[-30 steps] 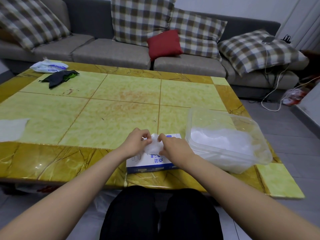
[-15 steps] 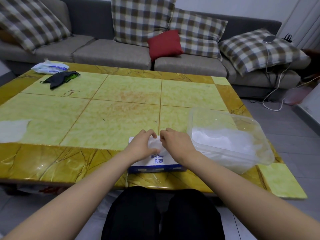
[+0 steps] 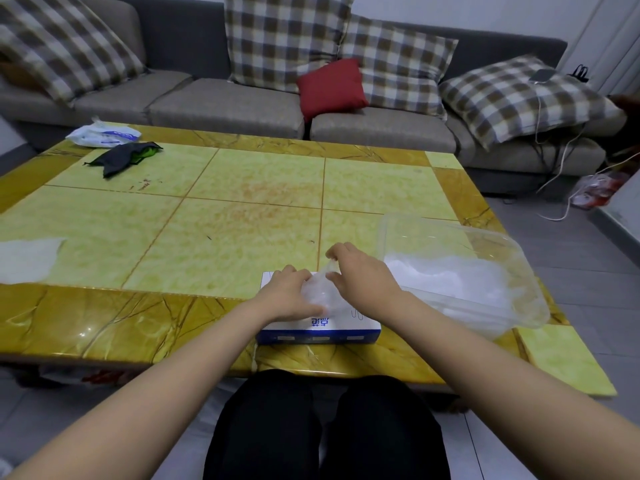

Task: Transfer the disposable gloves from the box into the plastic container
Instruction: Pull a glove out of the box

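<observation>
Your left hand (image 3: 287, 296) rests on top of the box (image 3: 318, 329), its fingers (image 3: 292, 271) and thumb curled round a bundle of gloves (image 3: 322, 292) (thin, clear and crumpled) that rises from the box's top. Your right hand (image 3: 363, 278) is above the box's far right part. Its fingers (image 3: 337, 249) are drawn narrow against the thumb and pinch the upper tip of the same bundle.

The box is white with a blue front band. It lies flat at the near edge of the surface (image 3: 242, 220), directly beyond your knees. Just right of the box stands the clear plastic container (image 3: 526, 299), open at the top. Your right forearm hides whether the 2 touch. A white heap of gloves (image 3: 450, 275) lies inside it.

Well to the left of the box, at the surface's left edge, lies a white sheet (image 3: 27, 259). Far beyond the box and to its left lies a black cloth (image 3: 121, 159) with a bit of green showing. A white packet (image 3: 104, 135) lies just behind it at the far corner. Past the surface, straight beyond the box, runs a grey sofa (image 3: 225, 105) carrying 4 checked cushions and 1 red cushion (image 3: 330, 86).
</observation>
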Tool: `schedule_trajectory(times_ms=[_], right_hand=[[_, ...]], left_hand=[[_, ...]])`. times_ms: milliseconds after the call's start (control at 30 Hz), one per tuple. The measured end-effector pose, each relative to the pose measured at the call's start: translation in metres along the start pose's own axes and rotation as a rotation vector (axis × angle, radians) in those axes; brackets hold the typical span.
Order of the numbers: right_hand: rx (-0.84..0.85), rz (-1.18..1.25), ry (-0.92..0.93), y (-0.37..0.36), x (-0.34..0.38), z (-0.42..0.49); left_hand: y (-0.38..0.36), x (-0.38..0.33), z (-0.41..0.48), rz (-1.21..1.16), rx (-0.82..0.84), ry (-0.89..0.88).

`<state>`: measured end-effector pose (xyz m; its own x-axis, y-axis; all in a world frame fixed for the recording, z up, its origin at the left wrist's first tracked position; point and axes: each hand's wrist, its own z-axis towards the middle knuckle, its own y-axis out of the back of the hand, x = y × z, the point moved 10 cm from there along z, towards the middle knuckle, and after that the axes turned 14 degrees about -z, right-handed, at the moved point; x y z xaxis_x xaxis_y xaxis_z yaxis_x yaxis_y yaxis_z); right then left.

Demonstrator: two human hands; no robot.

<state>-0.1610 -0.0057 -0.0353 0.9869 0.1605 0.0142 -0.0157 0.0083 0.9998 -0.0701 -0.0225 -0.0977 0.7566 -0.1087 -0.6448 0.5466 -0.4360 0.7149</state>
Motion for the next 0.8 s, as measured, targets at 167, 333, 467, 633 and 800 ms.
schedule_trajectory(times_ms=[167, 333, 467, 633, 800], right_hand=[[0.057, 0.055, -0.011, -0.002, 0.002, 0.003], [0.0, 0.075, -0.022, 0.012, -0.002, 0.002], [-0.078, 0.166, -0.094, 0.038, -0.018, 0.0], [-0.17, 0.221, -0.162, 0.066, -0.042, -0.005], [-0.302, 0.235, -0.225, 0.095, -0.067, -0.012]], left_hand=[[0.007, 0.003, 0.002, -0.226, -0.066, 0.045], [0.007, -0.002, 0.002, -0.075, -0.114, 0.012], [0.003, -0.003, 0.004, -0.045, -0.092, 0.029], [0.0, -0.002, 0.007, -0.034, -0.083, 0.017], [0.001, -0.004, 0.006, -0.001, -0.097, 0.029]])
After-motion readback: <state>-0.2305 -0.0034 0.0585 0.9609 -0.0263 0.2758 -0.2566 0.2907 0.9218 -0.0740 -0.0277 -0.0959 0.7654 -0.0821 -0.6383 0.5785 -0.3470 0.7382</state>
